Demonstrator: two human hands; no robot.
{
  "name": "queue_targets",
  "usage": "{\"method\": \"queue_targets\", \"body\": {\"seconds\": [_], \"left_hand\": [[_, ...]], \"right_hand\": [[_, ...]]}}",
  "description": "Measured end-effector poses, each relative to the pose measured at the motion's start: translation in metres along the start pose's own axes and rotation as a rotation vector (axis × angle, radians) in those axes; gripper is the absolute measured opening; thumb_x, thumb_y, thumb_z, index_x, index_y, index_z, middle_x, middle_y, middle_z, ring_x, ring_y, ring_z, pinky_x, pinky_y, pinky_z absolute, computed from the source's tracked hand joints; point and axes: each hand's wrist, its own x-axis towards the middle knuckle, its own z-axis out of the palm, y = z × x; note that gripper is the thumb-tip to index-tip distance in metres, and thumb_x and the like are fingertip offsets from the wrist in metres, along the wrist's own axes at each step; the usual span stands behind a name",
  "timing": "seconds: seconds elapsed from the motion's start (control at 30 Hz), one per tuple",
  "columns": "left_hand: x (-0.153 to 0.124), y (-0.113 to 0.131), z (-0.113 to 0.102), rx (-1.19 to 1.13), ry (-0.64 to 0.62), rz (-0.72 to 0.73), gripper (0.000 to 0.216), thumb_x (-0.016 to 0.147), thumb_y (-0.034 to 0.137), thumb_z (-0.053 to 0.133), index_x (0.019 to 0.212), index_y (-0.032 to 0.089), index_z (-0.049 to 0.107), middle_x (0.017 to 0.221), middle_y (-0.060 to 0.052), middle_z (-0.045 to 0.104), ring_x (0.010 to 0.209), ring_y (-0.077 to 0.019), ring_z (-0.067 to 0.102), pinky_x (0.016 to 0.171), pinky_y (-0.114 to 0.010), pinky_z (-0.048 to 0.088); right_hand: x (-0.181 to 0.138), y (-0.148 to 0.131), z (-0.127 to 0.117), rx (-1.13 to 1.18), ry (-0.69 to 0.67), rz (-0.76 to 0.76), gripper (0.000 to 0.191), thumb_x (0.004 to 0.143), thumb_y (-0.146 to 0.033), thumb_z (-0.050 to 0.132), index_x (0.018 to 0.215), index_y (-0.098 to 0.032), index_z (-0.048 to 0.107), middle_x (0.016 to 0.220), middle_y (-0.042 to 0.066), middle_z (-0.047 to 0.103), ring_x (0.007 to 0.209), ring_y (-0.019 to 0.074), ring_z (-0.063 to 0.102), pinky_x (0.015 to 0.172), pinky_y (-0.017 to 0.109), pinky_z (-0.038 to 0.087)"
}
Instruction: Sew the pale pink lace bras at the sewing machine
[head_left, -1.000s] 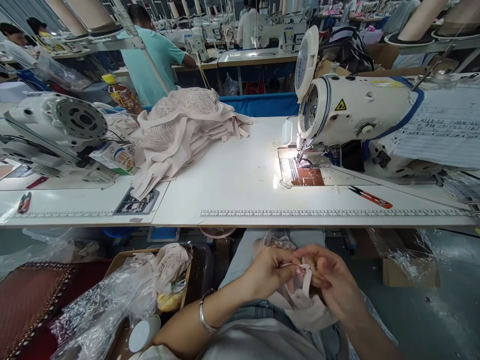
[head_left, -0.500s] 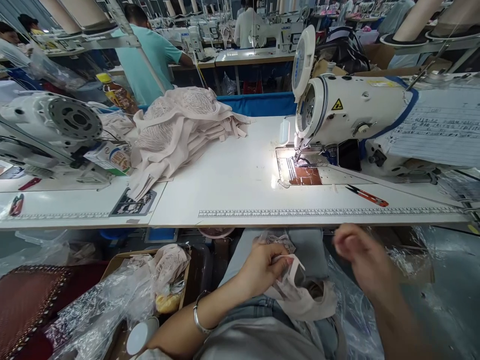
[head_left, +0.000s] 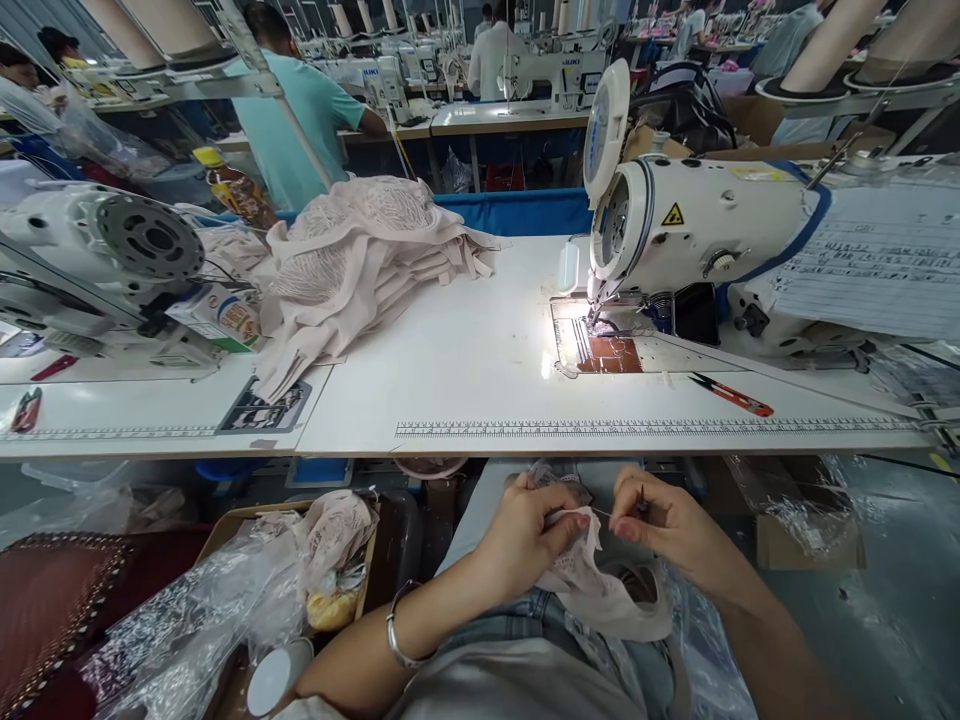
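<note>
My left hand (head_left: pixel 529 530) is closed on the edge of a pale pink bra (head_left: pixel 611 600), pinching it between thumb and fingers above my lap. The rest of the bra hangs across my thighs, partly hidden by my hand. My right hand (head_left: pixel 664 515) is just to the right, closed on a thin pointed tool (head_left: pixel 642 503) with a dark handle. The tool's fine tip points left toward the pinched edge; I cannot tell whether it touches the fabric. A lacy part of the bra (head_left: pixel 559 480) shows behind my left fingers.
Beyond my hands is the white sewing table (head_left: pixel 450 350), with a sewing machine (head_left: pixel 690 220) at right. Orange thread snips (head_left: pixel 731 395) lie near its front edge. A pile of pale pink bras (head_left: pixel 360 250) sits at left. A box with plastic bags (head_left: pixel 300 560) stands below left.
My right hand has moved left from beside my lap to the bra's edge, and the pointed tool now shows in it. My left hand has kept its hold.
</note>
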Motion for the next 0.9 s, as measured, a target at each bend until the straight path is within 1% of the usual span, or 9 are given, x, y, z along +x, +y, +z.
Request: {"method": "queue_targets", "body": {"seconds": [0.1, 0.17, 0.27, 0.37, 0.43, 0.47, 0.63, 0.73, 0.9], "left_hand": [[0.001, -0.001, 0.002, -0.044, -0.032, 0.006, 0.025, 0.091, 0.028, 0.06, 0.068, 0.018, 0.061, 0.062, 0.002, 0.058, 0.068, -0.0138, 0.041, 0.082, -0.031, 0.032], [0.002, -0.001, 0.004, -0.071, -0.062, 0.048, 0.028, 0.091, 0.026, 0.059, 0.065, 0.017, 0.056, 0.058, 0.004, 0.052, 0.062, -0.012, 0.038, 0.082, -0.031, 0.032], [0.001, 0.0, 0.005, -0.108, -0.088, 0.095, 0.031, 0.09, 0.025, 0.056, 0.061, 0.017, 0.049, 0.054, 0.006, 0.042, 0.056, -0.0103, 0.035, 0.079, -0.03, 0.032], [-0.002, 0.0, 0.002, -0.14, -0.082, 0.059, 0.03, 0.09, 0.028, 0.056, 0.063, 0.018, 0.051, 0.052, 0.007, 0.041, 0.054, -0.0097, 0.035, 0.083, -0.031, 0.032], [-0.003, -0.001, 0.0, -0.126, -0.06, 0.019, 0.029, 0.091, 0.031, 0.056, 0.064, 0.018, 0.053, 0.051, 0.007, 0.041, 0.056, -0.0105, 0.034, 0.084, -0.032, 0.032], [-0.004, -0.001, 0.0, -0.109, -0.043, 0.003, 0.03, 0.091, 0.032, 0.056, 0.065, 0.018, 0.053, 0.051, 0.007, 0.041, 0.057, -0.0113, 0.034, 0.083, -0.032, 0.032], [0.0, 0.001, 0.005, -0.057, 0.028, -0.038, 0.032, 0.09, 0.032, 0.055, 0.062, 0.018, 0.047, 0.052, 0.006, 0.038, 0.062, -0.0133, 0.035, 0.082, -0.032, 0.032], [0.001, 0.003, 0.006, -0.056, 0.011, -0.042, 0.031, 0.09, 0.03, 0.053, 0.062, 0.018, 0.047, 0.053, 0.006, 0.041, 0.061, -0.0129, 0.036, 0.083, -0.032, 0.032], [-0.001, 0.001, 0.003, -0.071, -0.019, -0.043, 0.03, 0.091, 0.032, 0.053, 0.063, 0.018, 0.05, 0.053, 0.005, 0.043, 0.062, -0.0131, 0.037, 0.088, -0.035, 0.033]], "right_hand": [[0.0, 0.003, 0.01, 0.12, 0.122, -0.091, 0.034, 0.089, -0.052, 0.069, 0.074, -0.022, 0.061, 0.083, 0.003, 0.056, 0.072, 0.0162, 0.052, 0.062, 0.028, 0.043], [-0.001, 0.006, 0.021, 0.148, 0.094, -0.129, 0.033, 0.1, -0.05, 0.052, 0.079, -0.023, 0.054, 0.084, 0.004, 0.061, 0.068, 0.0157, 0.053, 0.061, 0.029, 0.044], [-0.002, 0.016, 0.025, -0.158, 0.056, -0.221, 0.03, 0.106, -0.038, 0.036, 0.08, -0.025, 0.045, 0.065, -0.001, 0.055, 0.055, 0.0153, 0.047, 0.057, 0.029, 0.04], [-0.002, 0.029, 0.002, -0.766, 0.452, -0.32, 0.028, 0.1, -0.025, 0.04, 0.073, -0.024, 0.047, 0.064, 0.002, 0.055, 0.063, 0.0198, 0.052, 0.063, 0.032, 0.04], [-0.005, 0.032, -0.014, -0.943, 0.73, -0.246, 0.026, 0.098, -0.025, 0.044, 0.072, -0.024, 0.046, 0.066, 0.004, 0.057, 0.064, 0.0208, 0.054, 0.062, 0.032, 0.039], [-0.007, 0.031, -0.018, -0.925, 0.772, -0.2, 0.024, 0.098, -0.029, 0.046, 0.074, -0.024, 0.047, 0.065, 0.003, 0.057, 0.06, 0.0198, 0.053, 0.059, 0.031, 0.038], [-0.016, 0.011, 0.018, -0.605, 0.311, -0.269, 0.025, 0.095, -0.048, 0.056, 0.103, -0.024, 0.055, 0.077, 0.0, 0.061, 0.063, 0.0169, 0.059, 0.056, 0.028, 0.047], [-0.014, 0.007, 0.039, -0.65, 0.365, -0.383, 0.007, 0.096, -0.03, 0.059, 0.094, -0.025, 0.055, 0.082, 0.001, 0.063, 0.074, 0.0172, 0.061, 0.067, 0.029, 0.049], [-0.009, 0.01, 0.034, -0.686, 0.442, -0.427, 0.014, 0.099, -0.016, 0.051, 0.089, -0.026, 0.052, 0.075, 0.0, 0.06, 0.07, 0.0168, 0.059, 0.068, 0.03, 0.046]]}}
